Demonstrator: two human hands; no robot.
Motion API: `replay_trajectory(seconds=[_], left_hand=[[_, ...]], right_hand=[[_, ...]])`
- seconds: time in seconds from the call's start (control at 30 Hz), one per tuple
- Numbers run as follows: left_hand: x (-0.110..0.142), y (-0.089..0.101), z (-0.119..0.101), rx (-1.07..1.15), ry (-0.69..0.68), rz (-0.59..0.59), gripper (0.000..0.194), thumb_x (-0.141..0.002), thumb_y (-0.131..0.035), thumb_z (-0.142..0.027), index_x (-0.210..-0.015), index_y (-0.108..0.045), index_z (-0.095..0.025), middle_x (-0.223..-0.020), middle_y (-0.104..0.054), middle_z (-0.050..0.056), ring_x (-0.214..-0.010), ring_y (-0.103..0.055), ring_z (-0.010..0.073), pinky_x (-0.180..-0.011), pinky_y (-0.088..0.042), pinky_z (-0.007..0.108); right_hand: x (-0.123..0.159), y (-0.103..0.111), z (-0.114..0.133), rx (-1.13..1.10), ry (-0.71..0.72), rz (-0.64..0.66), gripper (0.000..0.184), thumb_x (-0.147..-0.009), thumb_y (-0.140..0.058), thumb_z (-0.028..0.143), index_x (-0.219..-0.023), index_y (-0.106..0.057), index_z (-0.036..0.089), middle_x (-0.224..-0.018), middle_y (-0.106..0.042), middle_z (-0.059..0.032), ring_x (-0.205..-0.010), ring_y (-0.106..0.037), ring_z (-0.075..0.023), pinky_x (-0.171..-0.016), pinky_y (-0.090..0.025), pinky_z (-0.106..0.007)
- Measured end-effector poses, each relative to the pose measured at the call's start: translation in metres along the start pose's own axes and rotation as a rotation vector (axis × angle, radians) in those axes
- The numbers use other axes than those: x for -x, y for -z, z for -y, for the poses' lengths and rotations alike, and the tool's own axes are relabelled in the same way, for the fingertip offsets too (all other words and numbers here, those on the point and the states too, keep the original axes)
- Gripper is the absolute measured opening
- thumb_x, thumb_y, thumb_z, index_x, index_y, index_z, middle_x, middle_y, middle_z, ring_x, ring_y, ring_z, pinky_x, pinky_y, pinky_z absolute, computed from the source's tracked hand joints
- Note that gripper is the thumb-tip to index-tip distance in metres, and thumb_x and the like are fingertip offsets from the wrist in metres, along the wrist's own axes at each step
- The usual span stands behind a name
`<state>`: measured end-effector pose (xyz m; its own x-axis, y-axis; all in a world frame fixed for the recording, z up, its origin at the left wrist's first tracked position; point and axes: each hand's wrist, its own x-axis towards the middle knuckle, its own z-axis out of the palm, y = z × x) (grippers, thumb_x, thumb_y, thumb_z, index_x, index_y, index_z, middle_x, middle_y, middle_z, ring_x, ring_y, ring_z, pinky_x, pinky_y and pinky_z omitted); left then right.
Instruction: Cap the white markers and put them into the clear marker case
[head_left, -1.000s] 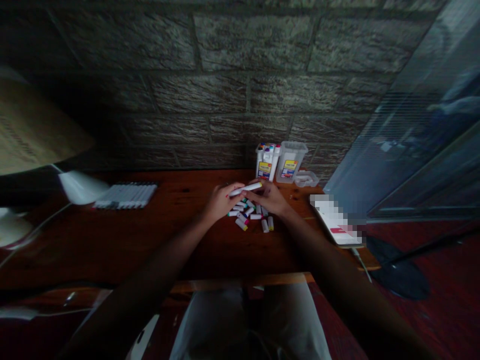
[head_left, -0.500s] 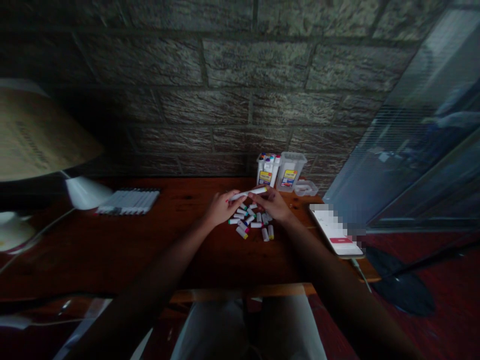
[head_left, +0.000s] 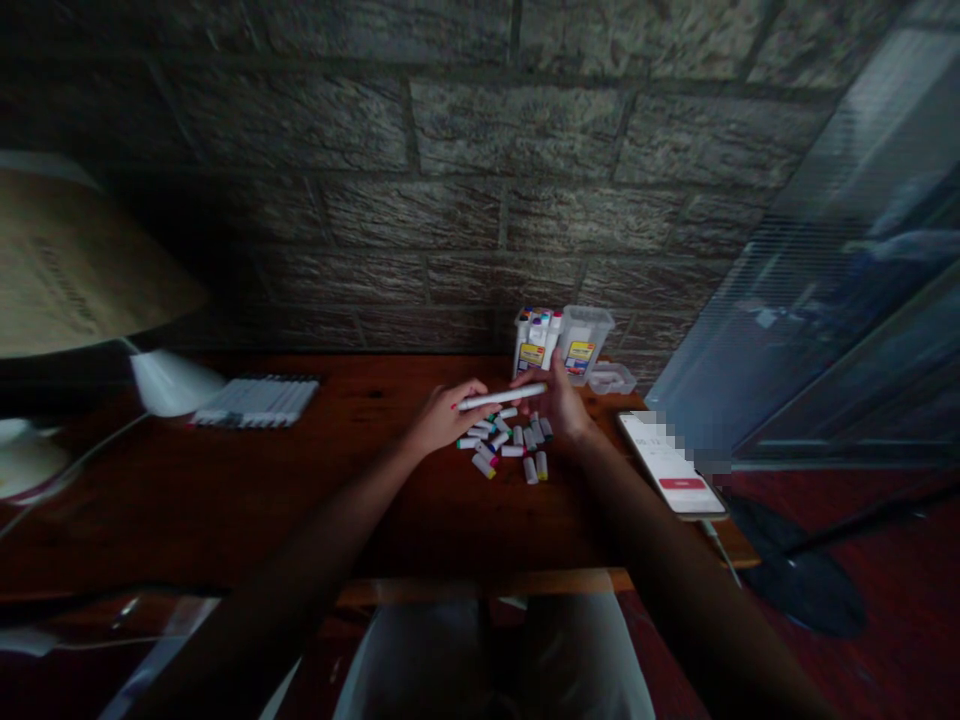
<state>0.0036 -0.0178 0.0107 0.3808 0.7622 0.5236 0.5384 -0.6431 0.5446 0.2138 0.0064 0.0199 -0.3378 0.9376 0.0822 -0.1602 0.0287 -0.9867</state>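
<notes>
My left hand (head_left: 445, 414) is closed around the left part of a white marker (head_left: 504, 397), which lies nearly level with its right end slightly raised. My right hand (head_left: 564, 406) is at the marker's right end, thumb up and fingers spread; the fingers reach behind the barrel, and I cannot tell whether they touch it. Just beneath both hands, several loose white marker caps (head_left: 513, 451) with coloured ends are scattered on the wooden table (head_left: 375, 510).
Behind my hands stand a clear box of upright markers (head_left: 532, 355) and a second clear box (head_left: 589, 335), with a small clear lid (head_left: 612, 378) beside it. To the right is a phone (head_left: 667, 460). Leftward lie a row of markers (head_left: 259, 400) and a lamp (head_left: 169, 383).
My right hand has shifted right and opened, its thumb lifting off the marker. A cap has appeared at the pile's right side. My left hand keeps the marker, now slightly lower.
</notes>
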Motion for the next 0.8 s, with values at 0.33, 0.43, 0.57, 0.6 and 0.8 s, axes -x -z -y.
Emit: replay_trajectory(seconds=[0.33,0.43,0.57,0.6,0.8], left_hand=[[0.0041,-0.0005,-0.0035,0.015,-0.053,0.097,0.027,-0.087,-0.058,-0.045,-0.090,-0.066,-0.019,-0.076,-0.069,-0.001,-0.064,-0.061,0.0103,-0.060,-0.043,0.019],[0.0051,-0.0043,-0.0040,0.014,-0.092,0.145,0.026,-0.086,-0.060,-0.045,-0.091,-0.068,-0.020,-0.074,-0.070,-0.001,-0.064,-0.063,0.0106,-0.060,-0.042,0.020],[0.0057,-0.0068,-0.0040,0.005,-0.106,0.172,0.027,-0.086,-0.061,-0.045,-0.088,-0.070,-0.020,-0.072,-0.071,0.000,-0.060,-0.062,0.0104,-0.058,-0.041,0.020],[0.0056,-0.0068,-0.0041,0.002,-0.100,0.167,0.027,-0.085,-0.061,-0.045,-0.088,-0.071,-0.020,-0.072,-0.071,0.000,-0.059,-0.062,0.0104,-0.058,-0.041,0.020],[0.0044,-0.0066,-0.0067,0.006,-0.125,0.139,0.026,-0.086,-0.061,-0.042,-0.086,-0.071,-0.018,-0.069,-0.070,-0.001,-0.057,-0.060,0.0089,-0.056,-0.039,0.019]], right_hand=[[0.0004,0.0006,0.0039,-0.115,-0.080,0.065,0.088,-0.071,-0.021,0.091,-0.073,-0.068,0.017,-0.070,-0.067,-0.0093,-0.058,-0.061,-0.0180,-0.051,-0.046,-0.029],[-0.0002,0.0010,0.0044,-0.165,-0.089,0.076,0.088,-0.071,-0.022,0.091,-0.079,-0.069,0.018,-0.079,-0.070,-0.0107,-0.069,-0.065,-0.0207,-0.058,-0.049,-0.031],[0.0000,-0.0011,0.0047,-0.244,-0.097,0.059,0.083,-0.072,-0.027,0.090,-0.079,-0.067,0.018,-0.078,-0.069,-0.0108,-0.067,-0.064,-0.0202,-0.053,-0.045,-0.030],[0.0003,-0.0017,0.0051,-0.269,-0.093,0.049,0.082,-0.072,-0.028,0.089,-0.079,-0.067,0.018,-0.077,-0.069,-0.0106,-0.065,-0.063,-0.0196,-0.052,-0.043,-0.029],[0.0019,-0.0002,0.0104,-0.394,-0.082,0.003,0.079,-0.073,-0.030,0.088,-0.077,-0.067,0.018,-0.068,-0.067,-0.0076,-0.055,-0.058,-0.0157,-0.046,-0.041,-0.025]])
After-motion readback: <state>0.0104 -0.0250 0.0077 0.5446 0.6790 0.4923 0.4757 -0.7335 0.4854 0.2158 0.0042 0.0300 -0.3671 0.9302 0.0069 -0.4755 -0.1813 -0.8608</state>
